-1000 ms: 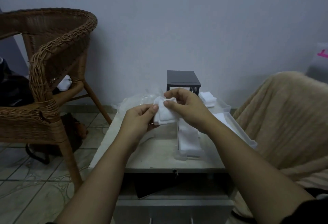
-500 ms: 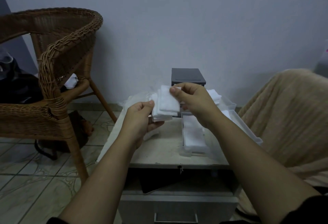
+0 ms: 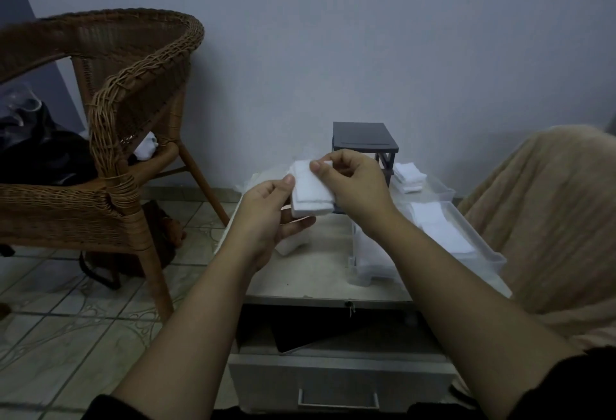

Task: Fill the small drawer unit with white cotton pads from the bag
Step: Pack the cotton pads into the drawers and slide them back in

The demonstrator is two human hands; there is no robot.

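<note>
A stack of white cotton pads [image 3: 311, 193] is held above the small table between my left hand [image 3: 270, 216], underneath and to the left, and my right hand [image 3: 353, 186], pinching its upper right side. Behind my hands stands the dark grey drawer unit frame [image 3: 363, 138]. Three clear drawers lie pulled out on the table: one under my right forearm [image 3: 361, 263], one to the right with pads in it [image 3: 466, 236], and one at the back right [image 3: 440, 188] with folded pads [image 3: 408, 174]. A clear plastic bag [image 3: 253, 183] with a few pads [image 3: 290, 244] lies behind my left hand.
The small grey table [image 3: 316, 279] has a shelf and a drawer [image 3: 336, 386] below its top. A wicker chair [image 3: 110, 153] stands to the left on the tiled floor. A beige blanket-covered seat [image 3: 550, 219] presses against the table's right side. The wall is close behind.
Both hands have lifted the stack of pads a little and straightened it; my right fingers shifted to its upper right edge. The camera view has tilted slightly.
</note>
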